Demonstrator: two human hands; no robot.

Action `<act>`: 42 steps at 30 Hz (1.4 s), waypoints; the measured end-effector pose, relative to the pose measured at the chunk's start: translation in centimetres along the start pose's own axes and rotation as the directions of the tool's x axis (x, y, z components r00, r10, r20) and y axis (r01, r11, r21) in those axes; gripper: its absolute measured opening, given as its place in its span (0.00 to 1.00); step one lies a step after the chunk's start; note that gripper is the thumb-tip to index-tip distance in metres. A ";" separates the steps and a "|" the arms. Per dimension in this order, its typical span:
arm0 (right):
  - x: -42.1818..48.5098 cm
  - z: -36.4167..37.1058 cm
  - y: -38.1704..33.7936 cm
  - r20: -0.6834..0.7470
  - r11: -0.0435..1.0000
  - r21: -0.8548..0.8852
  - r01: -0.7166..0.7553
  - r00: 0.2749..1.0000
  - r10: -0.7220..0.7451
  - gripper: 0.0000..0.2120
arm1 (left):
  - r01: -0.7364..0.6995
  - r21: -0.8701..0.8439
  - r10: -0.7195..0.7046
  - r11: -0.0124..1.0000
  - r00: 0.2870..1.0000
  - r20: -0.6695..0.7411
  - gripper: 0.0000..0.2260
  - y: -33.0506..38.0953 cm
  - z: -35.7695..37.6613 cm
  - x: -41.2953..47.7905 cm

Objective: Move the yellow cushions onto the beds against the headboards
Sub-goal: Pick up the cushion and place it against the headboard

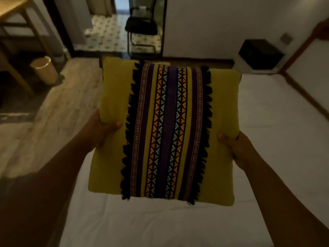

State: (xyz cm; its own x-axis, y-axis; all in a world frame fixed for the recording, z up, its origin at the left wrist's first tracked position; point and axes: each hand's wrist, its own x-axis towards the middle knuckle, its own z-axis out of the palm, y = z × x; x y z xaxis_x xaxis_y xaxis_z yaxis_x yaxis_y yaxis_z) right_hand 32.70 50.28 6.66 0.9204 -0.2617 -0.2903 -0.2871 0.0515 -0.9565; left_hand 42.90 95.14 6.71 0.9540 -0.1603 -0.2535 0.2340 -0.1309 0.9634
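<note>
Head view: both hands, left hand (102, 130) and right hand (235, 147), clasp yellow cushion (114, 97).

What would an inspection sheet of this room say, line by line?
Surface: bed with plain white cover, nothing lying on it in view.
Job's things: one yellow cushion with a patterned, dark-fringed centre band, held flat above the bed; not yet against a headboard.
Clutter: nothing seen on the bed.
Grips: left hand and right hand each hold one side edge of the cushion, thumbs on top.
Cables: nothing seen.
Surroundings: bin on the wooden floor, black chair near the tiled doorway, dark box by the wall, wooden table legs at left.
</note>
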 end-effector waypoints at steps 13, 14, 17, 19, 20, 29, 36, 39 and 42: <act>-15.4 -10.7 -8.0 -0.454 0.953 0.000 0.304 0.849 -0.271 0.34 | -0.350 -0.091 0.358 0.932 0.857 0.370 0.38 13.1 13.1 2.5; -16.9 -11.5 -8.0 -0.482 0.948 -0.002 0.319 0.830 -0.281 0.33 | -0.359 -0.099 0.367 0.928 0.835 0.409 0.38 13.9 14.6 2.4; -21.5 -14.1 -7.8 -0.566 0.934 -0.007 0.358 0.769 -0.299 0.32 | -0.377 -0.130 0.388 0.917 0.771 0.505 0.39 15.8 19.0 2.1; -24.6 -15.7 -7.6 -0.628 0.928 -0.013 0.372 0.719 -0.298 0.32 | -0.400 -0.152 0.412 0.904 0.718 0.560 0.39 16.8 22.1 1.5; -26.1 -16.4 -7.4 -0.658 0.926 -0.017 0.378 0.693 -0.294 0.32 | -0.410 -0.163 0.422 0.898 0.690 0.588 0.39 17.2 23.7 1.0; -37.2 -23.2 -4.6 -0.819 0.904 -0.043 0.425 0.504 -0.276 0.31 | -0.420 -0.256 0.456 0.871 0.492 0.742 0.37 19.3 37.8 -5.0; -41.5 -32.1 -2.7 -0.859 0.902 -0.048 0.429 0.444 -0.256 0.32 | -0.404 -0.257 0.435 0.878 0.445 0.783 0.33 19.3 48.4 -8.9; -42.3 -36.9 -1.6 -0.862 0.895 -0.029 0.446 0.442 -0.248 0.29 | -0.403 -0.258 0.434 0.878 0.445 0.783 0.33 19.3 53.3 -10.4; -43.3 -41.8 -0.5 -0.862 0.895 -0.013 0.445 0.448 -0.236 0.28 | -0.417 -0.246 0.436 0.875 0.457 0.775 0.31 19.4 58.3 -12.2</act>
State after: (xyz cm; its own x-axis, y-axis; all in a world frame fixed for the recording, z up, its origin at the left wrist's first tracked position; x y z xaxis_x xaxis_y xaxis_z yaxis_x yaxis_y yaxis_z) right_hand -18.13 21.33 20.88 0.2513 -0.9605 0.1193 0.1493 -0.0833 -0.9853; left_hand 24.83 37.53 23.41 0.3930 -0.8887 0.2363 -0.1473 0.1929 0.9701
